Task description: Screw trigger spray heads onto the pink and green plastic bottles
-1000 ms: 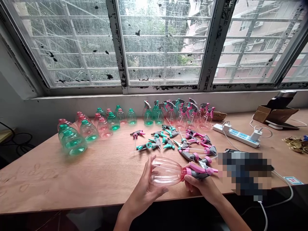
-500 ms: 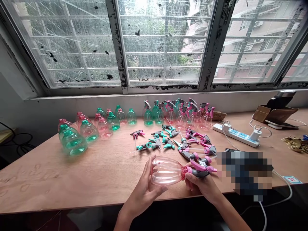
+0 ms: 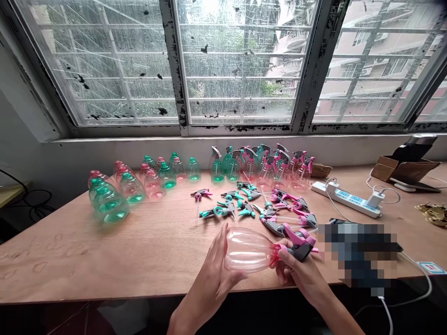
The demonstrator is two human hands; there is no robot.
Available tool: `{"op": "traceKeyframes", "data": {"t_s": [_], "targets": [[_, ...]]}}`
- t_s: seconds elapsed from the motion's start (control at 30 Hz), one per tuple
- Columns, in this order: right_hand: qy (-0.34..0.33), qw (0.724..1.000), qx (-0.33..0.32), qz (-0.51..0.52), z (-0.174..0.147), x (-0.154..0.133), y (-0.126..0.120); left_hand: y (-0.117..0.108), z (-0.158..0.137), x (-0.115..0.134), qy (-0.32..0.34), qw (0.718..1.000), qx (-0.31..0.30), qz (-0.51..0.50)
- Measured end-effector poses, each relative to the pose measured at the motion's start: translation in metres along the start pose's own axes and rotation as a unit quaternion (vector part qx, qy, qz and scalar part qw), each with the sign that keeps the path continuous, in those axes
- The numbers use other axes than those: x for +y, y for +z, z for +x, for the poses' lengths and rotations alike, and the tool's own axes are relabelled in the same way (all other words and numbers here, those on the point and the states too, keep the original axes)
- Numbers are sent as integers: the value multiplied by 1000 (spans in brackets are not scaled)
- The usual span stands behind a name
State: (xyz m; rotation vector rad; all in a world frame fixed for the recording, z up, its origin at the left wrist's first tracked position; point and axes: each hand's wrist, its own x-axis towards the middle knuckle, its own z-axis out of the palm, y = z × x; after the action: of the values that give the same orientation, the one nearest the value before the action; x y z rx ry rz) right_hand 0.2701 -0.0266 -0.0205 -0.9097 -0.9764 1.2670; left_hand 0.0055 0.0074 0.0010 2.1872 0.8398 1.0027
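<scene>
Above the table's front edge a clear pink spray bottle (image 3: 248, 250) lies sideways between my hands, its base to the left. My left hand (image 3: 218, 279) is wrapped round the base end. At the neck, my right hand (image 3: 296, 265) grips the pink collar of the grey-and-pink trigger sprayer (image 3: 301, 244), which sits on the bottle's mouth. Whether the collar is fully threaded on I cannot tell. Just beyond lie several loose trigger sprayers (image 3: 246, 208), some teal and some pink, with thin dip tubes.
Several open pink and green bottles (image 3: 134, 187) stand at the left. Bottles with sprayers fitted (image 3: 267, 171) are grouped along the back. A white power strip (image 3: 345, 199), a blurred-out dark device (image 3: 363, 251) and a brown cardboard holder (image 3: 401, 165) occupy the right side.
The trigger sprayer has turned about the bottle's neck, and the fingers of my right hand have shifted round the collar. The bottle has moved slightly right in view, along with the whole scene.
</scene>
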Motion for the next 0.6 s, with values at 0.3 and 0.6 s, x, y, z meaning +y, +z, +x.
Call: {"op": "traceKeyframes", "data": {"t_s": [0.3, 0.6], "targets": [[105, 992, 16, 67, -4, -8, 3, 0, 1, 17, 111, 985, 91, 93], [148, 984, 17, 101, -7, -11, 7, 3, 4, 19, 196, 958, 208, 14]]}}
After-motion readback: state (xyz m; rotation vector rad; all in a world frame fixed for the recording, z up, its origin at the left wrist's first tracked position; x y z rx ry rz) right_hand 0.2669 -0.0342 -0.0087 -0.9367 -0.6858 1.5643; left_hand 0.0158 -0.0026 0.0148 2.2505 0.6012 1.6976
